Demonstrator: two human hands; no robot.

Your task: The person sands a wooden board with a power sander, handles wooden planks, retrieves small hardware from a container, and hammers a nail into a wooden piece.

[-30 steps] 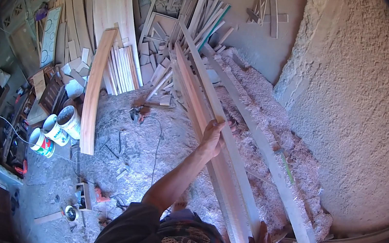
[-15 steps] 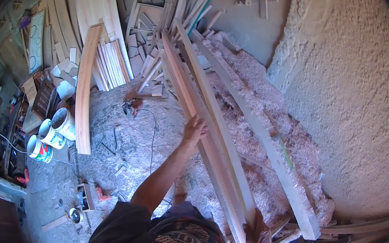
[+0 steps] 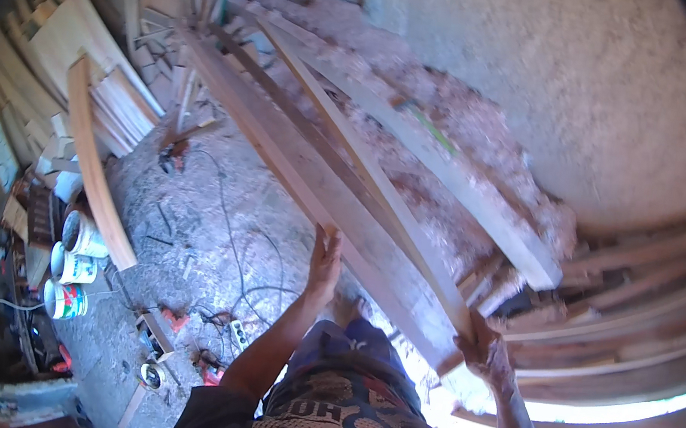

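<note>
A long, wide wooden plank [image 3: 313, 180] runs slantwise from the far left toward my right side. My left hand [image 3: 324, 263] touches its near left edge, fingers stretched out along the wood. Beside it on the right lies a narrower wooden board [image 3: 375, 171], apart from the plank in the middle and close to it at the near end. My right hand [image 3: 484, 352] is closed round the near end of this narrow board, its fingers partly hidden. Farther right, a thick pale beam [image 3: 467, 191] rests on a heap of wood shavings [image 3: 453, 99].
Curved timbers [image 3: 626, 303] are stacked at the right. Leaning boards [image 3: 91, 51] and a curved plank [image 3: 93, 168] stand at the left, near several buckets [image 3: 72, 267]. A dark cable [image 3: 227, 238] and tools [image 3: 173, 321] lie on the dusty floor. A rough wall [image 3: 552, 77] rises behind.
My view has turned to the right. The wide plank now shows its broad face, and a gap has widened between it and the narrow board. My left hand has shifted from the top to the left edge.
</note>
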